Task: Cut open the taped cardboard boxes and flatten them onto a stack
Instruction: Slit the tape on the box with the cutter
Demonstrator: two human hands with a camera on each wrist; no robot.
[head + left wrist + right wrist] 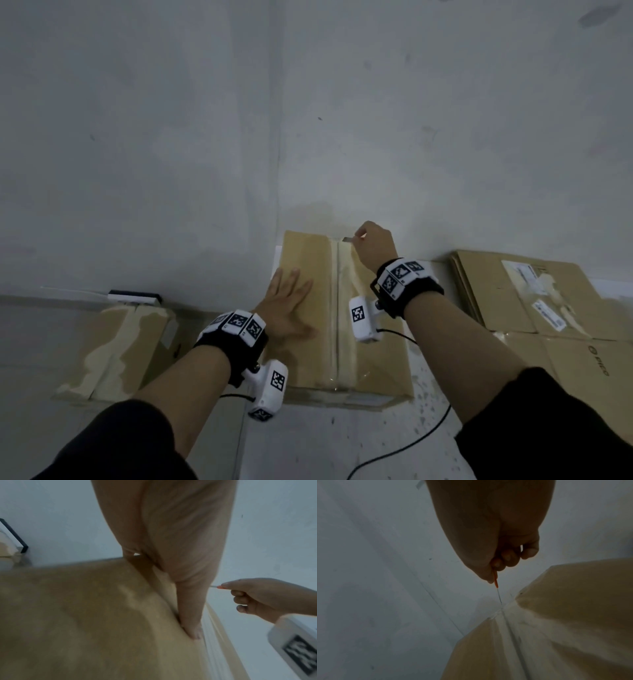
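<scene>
A taped brown cardboard box point(373, 356) stands on the floor in front of me, with a pale tape seam point(337, 308) running down its top. My left hand point(286, 306) lies flat on the left flap, fingers straight, seen pressing the cardboard point(85, 615) in the left wrist view. My right hand point(371, 245) pinches a thin orange-handled blade point(496, 582) at the far end of the seam. The blade tip point(346, 239) sits at the box's far edge, where the seam point(510, 628) begins.
Another taped box point(113, 349) stands at the left by the wall. Flattened cartons point(534, 301) with shipping labels lie stacked at the right. A black-and-white object point(135, 297) rests behind the left box. A black cable point(411, 442) trails over the speckled floor near me.
</scene>
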